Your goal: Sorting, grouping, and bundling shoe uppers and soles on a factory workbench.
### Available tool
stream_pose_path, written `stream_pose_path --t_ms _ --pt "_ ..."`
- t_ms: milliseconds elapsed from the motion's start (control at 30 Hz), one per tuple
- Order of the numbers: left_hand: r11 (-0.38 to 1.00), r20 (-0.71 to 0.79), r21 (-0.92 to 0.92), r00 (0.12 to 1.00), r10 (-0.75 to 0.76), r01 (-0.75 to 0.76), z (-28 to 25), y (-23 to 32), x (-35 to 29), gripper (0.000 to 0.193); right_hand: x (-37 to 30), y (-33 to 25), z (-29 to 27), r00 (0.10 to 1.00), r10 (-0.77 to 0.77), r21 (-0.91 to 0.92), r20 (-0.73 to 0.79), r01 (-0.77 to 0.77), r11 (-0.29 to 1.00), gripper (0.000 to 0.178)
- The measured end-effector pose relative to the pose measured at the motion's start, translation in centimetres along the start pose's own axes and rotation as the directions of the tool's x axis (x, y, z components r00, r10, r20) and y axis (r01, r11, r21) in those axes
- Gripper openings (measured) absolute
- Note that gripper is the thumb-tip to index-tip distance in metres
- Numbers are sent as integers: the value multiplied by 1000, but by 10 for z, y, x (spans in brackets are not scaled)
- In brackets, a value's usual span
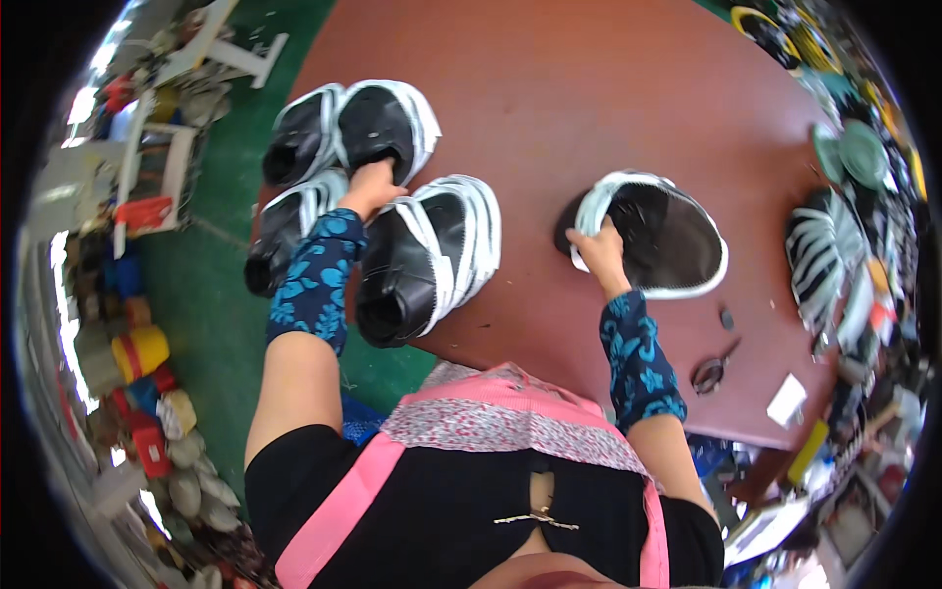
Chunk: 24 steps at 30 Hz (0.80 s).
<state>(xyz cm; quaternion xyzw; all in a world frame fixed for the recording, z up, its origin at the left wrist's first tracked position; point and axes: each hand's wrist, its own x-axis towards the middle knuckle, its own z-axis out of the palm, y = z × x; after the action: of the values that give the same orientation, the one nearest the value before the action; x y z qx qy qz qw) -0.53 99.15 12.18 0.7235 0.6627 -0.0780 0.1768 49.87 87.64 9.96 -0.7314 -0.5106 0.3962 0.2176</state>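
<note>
On the brown-red table (510, 108) at the left stand several nested stacks of black, leather-like cupped pieces with white edging. My left hand (373, 188) is closed on the near end of one upper black piece (376, 120); its fingertips are partly hidden. Just nearer to me lies another black stack (446, 221), its white edges layered. Toward the right rests a single wide black cupped piece (677, 236) with its hollow facing up. My right hand (602, 249) grips its left rim, thumb outside and fingers partly hidden within.
Dark-handled snips (708, 375), a small dark object (726, 318) and a white slip of paper (786, 401) lie near the right front. Black-and-white striped pieces (816, 260) are heaped at the right edge. Green floor (211, 285) shows beyond the left edge.
</note>
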Motion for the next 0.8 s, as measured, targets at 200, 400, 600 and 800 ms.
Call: stream_pose_path --t_ms 200,400,600,800 --pt "612 -68 -767 974 218 -191 -69 84 26 62 -25 16 -63 984 154 731 88 -169 661 31" --pt "105 251 -967 785 566 233 -82 192 5 57 -70 -68 -87 987 83 854 -139 77 514 44" --pt "304 406 -907 801 440 293 8 282 73 74 -44 -20 -95 998 66 679 22 -64 732 52" --pt "556 217 -820 973 84 135 7 139 86 60 -19 -2 -114 1000 -16 517 2 13 856 41"
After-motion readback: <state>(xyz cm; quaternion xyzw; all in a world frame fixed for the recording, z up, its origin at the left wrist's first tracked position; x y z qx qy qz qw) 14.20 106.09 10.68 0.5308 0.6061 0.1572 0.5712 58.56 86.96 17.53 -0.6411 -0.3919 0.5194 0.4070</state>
